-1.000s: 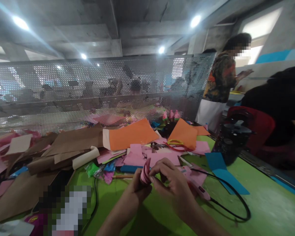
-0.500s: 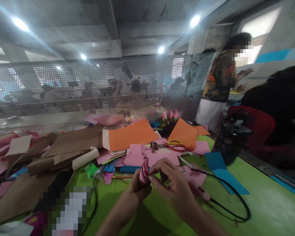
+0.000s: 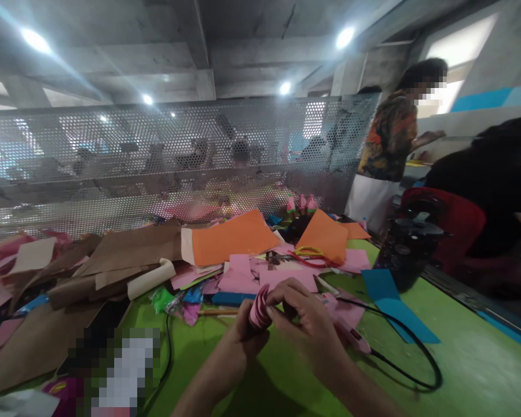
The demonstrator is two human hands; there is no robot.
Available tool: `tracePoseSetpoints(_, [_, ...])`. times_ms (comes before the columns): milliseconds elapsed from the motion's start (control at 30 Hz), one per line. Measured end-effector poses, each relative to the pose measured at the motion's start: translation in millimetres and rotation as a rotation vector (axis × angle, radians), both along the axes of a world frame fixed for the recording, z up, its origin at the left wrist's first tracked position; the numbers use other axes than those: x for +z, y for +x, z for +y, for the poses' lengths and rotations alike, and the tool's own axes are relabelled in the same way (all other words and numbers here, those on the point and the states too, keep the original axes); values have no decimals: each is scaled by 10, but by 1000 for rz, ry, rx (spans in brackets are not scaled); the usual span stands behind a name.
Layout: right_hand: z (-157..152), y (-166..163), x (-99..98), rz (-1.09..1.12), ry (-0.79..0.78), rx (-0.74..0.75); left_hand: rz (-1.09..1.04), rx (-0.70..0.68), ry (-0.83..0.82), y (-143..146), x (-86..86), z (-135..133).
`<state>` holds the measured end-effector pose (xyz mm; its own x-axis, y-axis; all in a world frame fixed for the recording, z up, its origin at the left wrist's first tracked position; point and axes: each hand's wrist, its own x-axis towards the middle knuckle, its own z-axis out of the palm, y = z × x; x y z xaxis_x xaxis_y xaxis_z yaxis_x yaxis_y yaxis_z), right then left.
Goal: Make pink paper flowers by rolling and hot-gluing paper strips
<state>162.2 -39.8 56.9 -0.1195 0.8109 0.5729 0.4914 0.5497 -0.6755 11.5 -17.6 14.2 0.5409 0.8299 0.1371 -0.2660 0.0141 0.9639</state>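
A pink swirled piece, layered like soft ice cream and seemingly made of felt or foam sheet, is held up over the green table. My left hand wraps around its lower part, so the base is hidden. My right hand pinches the swirl's right edge between thumb and fingertips. Just right of that hand lies a pink corded tool resembling a hot glue gun, its body partly covered by my wrist. Beyond the hands are pink sheets.
Orange sheets, brown sheets and scissors with yellow-red handles lie behind. A blue sheet and black cable are at right, near a dark container. A perforated metal screen stands behind. Two people are at right.
The pink swirl has tipped to the right and turned a little in my left hand. My right fingers have shifted slightly along its edge.
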Motion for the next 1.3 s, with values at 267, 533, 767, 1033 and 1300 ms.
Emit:
tracePoseSetpoints(267, [-23,17,-15,19,40,-69,-17,60,99,12,-208,92])
tracePoseSetpoints(533, [-3,-11,-34,-35,49,-40,209,209,351,37,-350,195])
tracePoseSetpoints(767, [-15,-37,-54,-23,3,-68,267,200,339,15,-228,115])
tracePoseSetpoints(1033, [-41,-61,-25,-17,-20,-52,88,116,222,21,-156,68])
tracePoseSetpoints(1300, [-15,-26,-42,13,-13,4,-31,42,59,32,-139,47])
